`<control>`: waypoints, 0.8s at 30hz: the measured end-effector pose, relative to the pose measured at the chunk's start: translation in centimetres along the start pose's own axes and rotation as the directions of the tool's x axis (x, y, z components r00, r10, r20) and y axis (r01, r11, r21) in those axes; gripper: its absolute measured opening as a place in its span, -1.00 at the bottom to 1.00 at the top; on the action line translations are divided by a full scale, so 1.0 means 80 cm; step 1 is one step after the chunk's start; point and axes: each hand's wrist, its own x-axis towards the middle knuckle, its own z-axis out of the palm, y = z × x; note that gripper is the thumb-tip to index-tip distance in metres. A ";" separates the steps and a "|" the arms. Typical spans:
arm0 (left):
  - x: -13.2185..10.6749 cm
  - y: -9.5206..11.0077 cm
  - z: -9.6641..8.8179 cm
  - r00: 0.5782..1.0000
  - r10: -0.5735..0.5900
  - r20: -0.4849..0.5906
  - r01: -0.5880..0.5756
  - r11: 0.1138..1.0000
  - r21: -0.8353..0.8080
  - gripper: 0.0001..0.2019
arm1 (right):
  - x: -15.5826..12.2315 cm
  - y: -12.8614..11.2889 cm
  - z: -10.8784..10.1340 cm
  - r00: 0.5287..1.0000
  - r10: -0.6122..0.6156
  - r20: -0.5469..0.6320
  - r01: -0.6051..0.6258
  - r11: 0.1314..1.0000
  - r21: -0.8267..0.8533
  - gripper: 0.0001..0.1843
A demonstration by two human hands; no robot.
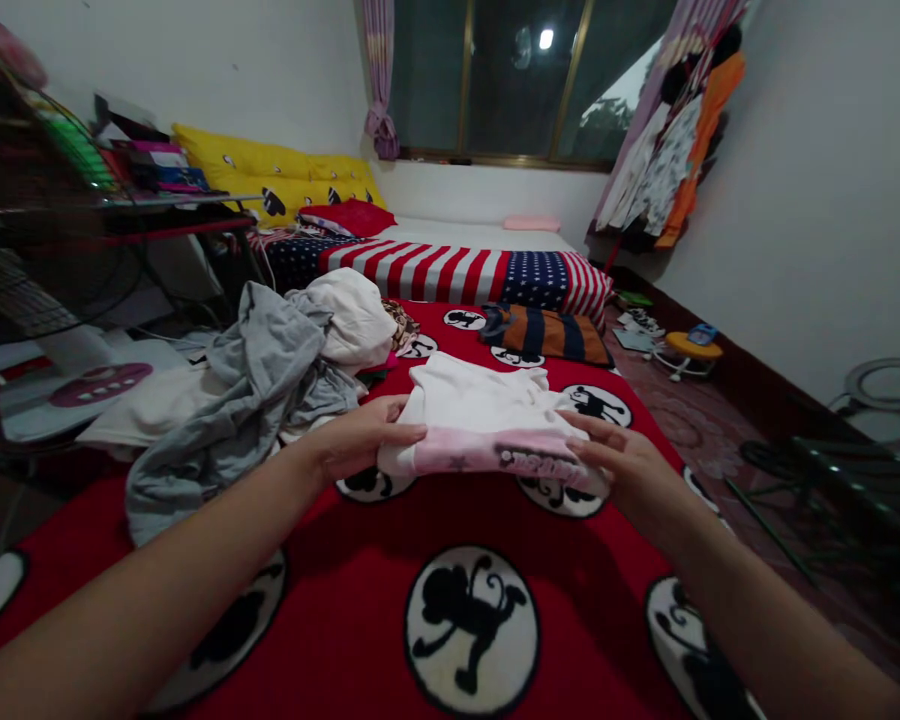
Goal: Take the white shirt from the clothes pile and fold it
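Note:
A folded white and pink garment point(487, 420) lies on the red bedspread point(450, 520) printed with black cartoon figures in white circles. My left hand point(360, 440) grips its left edge, fingers closed over the fabric. My right hand point(622, 465) holds its right end, fingers curled over the pink band with dark lettering. Both forearms reach in from the bottom of the view.
A heap of grey and cream clothes point(270, 370) lies left of the garment. A striped orange and navy item point(547, 335) sits behind it, then a stars-and-stripes blanket point(457, 270) and yellow pillows point(270, 170). A fan point(30, 210) stands at left. Floor clutter is at right.

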 end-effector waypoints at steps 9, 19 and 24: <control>-0.108 -0.106 0.014 0.996 -0.065 -0.061 0.069 0.996 0.056 -0.23 | -0.073 0.020 -0.035 0.969 -0.213 0.126 0.236 0.643 -0.729 -0.67; -0.129 -0.119 0.051 0.883 0.122 -0.453 0.062 0.927 0.371 -0.31 | 0.044 -0.018 0.124 0.878 -0.085 0.470 0.446 0.497 -0.744 -0.81; -0.132 -0.121 0.048 0.848 0.230 -0.478 0.034 0.876 0.481 -0.43 | 0.060 -0.029 0.129 0.896 0.077 0.438 0.204 0.803 -0.560 -0.73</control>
